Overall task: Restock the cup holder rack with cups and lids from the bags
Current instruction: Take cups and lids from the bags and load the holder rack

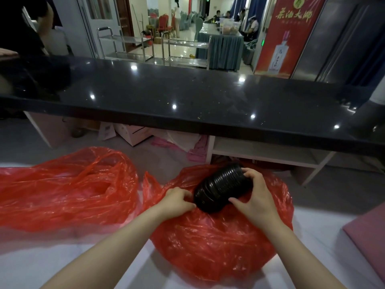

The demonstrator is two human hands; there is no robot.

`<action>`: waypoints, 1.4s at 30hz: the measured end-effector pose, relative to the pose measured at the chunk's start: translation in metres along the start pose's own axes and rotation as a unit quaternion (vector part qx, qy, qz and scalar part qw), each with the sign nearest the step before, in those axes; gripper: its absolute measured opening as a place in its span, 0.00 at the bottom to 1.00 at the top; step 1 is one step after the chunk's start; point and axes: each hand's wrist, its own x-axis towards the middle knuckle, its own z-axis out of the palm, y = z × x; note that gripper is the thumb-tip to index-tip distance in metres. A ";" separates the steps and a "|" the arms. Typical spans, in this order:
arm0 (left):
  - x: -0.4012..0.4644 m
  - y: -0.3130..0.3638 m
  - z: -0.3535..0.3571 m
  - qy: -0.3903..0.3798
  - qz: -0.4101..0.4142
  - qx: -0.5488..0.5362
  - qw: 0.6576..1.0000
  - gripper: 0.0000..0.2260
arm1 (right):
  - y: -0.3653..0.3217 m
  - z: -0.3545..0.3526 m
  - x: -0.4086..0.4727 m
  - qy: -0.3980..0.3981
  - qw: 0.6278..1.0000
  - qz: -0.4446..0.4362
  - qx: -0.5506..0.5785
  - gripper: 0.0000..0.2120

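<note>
A stack of black ribbed plastic lids (223, 190) lies on the right crumpled red plastic bag (208, 243). A second crumpled red plastic bag (62, 190) lies to its left. The long black polished stone tabletop (187, 97) stands behind both.

Service area of a banquet venue: a long black counter (187, 101) spans the scene; beyond it stand steel trolleys (125, 44), a draped table (223, 49) and red banquet chairs (164, 24).

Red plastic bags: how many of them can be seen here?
2. One red bag lies on the left, untouched. The other red bag lies under the stack of black lids, which both hands hold. Others may be hidden.
</note>
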 end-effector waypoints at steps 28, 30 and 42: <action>-0.112 0.023 -0.114 0.285 0.092 -0.218 0.929 0.18 | -0.128 0.021 0.032 0.000 0.966 -0.051 0.252 0.39; -0.141 0.007 -0.128 0.329 0.078 -0.228 0.913 0.18 | -0.156 0.038 0.032 -0.011 0.957 -0.082 0.278 0.39; -0.413 -0.084 -0.176 0.542 -0.011 -0.296 0.786 0.14 | -0.389 0.146 -0.060 -0.140 0.874 -0.227 0.405 0.39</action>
